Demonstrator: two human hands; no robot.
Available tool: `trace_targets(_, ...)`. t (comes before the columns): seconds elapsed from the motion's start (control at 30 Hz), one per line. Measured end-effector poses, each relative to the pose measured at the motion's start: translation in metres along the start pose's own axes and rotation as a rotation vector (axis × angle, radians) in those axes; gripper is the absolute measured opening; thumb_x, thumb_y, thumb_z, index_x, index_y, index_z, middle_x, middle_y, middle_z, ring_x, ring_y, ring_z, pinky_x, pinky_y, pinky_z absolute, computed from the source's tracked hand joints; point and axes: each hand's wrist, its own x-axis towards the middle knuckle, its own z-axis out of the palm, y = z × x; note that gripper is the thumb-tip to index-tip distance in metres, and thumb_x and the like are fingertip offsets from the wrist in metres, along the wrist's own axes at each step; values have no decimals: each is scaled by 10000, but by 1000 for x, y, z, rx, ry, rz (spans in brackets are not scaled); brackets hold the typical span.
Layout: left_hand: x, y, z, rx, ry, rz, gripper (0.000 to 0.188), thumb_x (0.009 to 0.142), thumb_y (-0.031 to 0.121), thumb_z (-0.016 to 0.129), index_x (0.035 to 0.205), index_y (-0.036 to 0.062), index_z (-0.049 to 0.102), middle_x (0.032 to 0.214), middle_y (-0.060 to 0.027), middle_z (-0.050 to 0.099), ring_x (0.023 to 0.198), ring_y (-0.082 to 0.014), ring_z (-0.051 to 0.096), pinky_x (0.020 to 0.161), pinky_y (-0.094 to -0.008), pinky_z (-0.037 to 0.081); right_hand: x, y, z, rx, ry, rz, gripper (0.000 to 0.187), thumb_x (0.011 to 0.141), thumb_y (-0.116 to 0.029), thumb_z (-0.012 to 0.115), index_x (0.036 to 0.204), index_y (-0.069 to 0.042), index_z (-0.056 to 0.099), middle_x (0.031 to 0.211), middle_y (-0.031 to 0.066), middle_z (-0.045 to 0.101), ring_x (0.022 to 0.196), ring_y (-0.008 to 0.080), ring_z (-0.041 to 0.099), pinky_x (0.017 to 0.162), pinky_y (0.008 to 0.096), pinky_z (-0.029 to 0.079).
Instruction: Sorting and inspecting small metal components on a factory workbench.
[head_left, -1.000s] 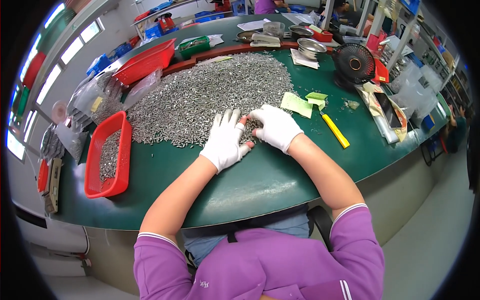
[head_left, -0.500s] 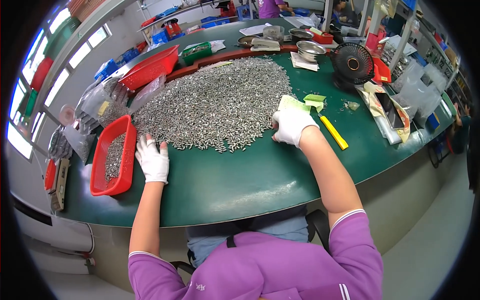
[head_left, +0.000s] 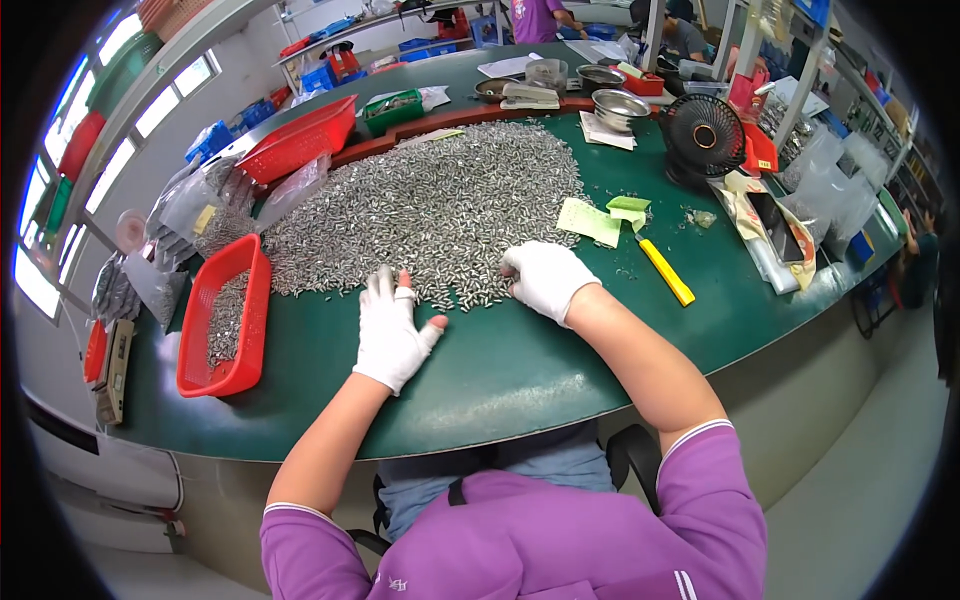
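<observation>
A wide heap of small silvery metal pieces point(head_left: 420, 200), like short pins or screws, covers much of the green table. My left hand point(head_left: 391, 335), in a white glove with bare fingertips, lies open at the heap's near edge, its thumb held apart. At the heap's near right edge is my right hand point(head_left: 550, 280), gloved in white too. Its fingers curl in toward the pieces, and whatever they pinch is hidden. A pale green paper slip point(head_left: 590, 221) lies beyond my right hand, beside a yellow-handled cutter point(head_left: 665, 270).
A red plastic basket point(head_left: 255, 330), partly filled with similar pieces, stands at the left. Behind the heap sit a larger red basket point(head_left: 300, 140) and a green tray point(head_left: 393, 111). A black fan point(head_left: 704, 133), steel bowls point(head_left: 621, 104) and a phone point(head_left: 777, 224) are at the right.
My left hand has moved right, from beside the red basket to the heap's near edge. My right hand has come left and nearer, away from the green slip, which now shows fully.
</observation>
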Motion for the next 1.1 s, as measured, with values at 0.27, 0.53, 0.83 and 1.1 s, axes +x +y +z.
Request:
trace_targets(0.27, 26, 38, 0, -12, -17, 142, 789, 810, 430, 641, 1374, -48, 367, 1457, -263, 283, 1344, -458, 256, 1123, -541, 187, 1, 4, -1, 90, 69, -117, 161, 769, -134, 620, 908, -84, 683, 911, 153, 668, 902, 335, 636, 823, 414, 501)
trace_targets(0.53, 28, 22, 14, -260, 254, 143, 700, 866, 497, 558, 1340, -4, 433, 1390, -222, 399, 1293, -479, 318, 1087, -563, 226, -5, 64, -67, -177, 434, 287, 137, 796, -192, 598, 837, -120, 707, 886, 116, 679, 869, 299, 645, 784, 396, 514)
trace_targets(0.83, 38, 5, 18, -528, 538, 53, 587, 975, 455, 434, 1280, -43, 494, 1332, -233, 469, 1250, -404, 435, 1072, -431, 333, 1, 81, -66, -154, -95, 438, 205, 756, -206, 647, 928, -144, 740, 950, 123, 706, 885, 294, 677, 805, 381, 531)
trace_targets(1.1, 41, -9, 26, -509, 609, 47, 473, 996, 362, 438, 1222, -47, 512, 1271, -210, 537, 1213, -376, 479, 1048, -408, 365, 5, 88, -54, -205, -75, 464, 188, 771, -177, 635, 914, -110, 737, 979, 150, 698, 927, 322, 668, 825, 391, 527)
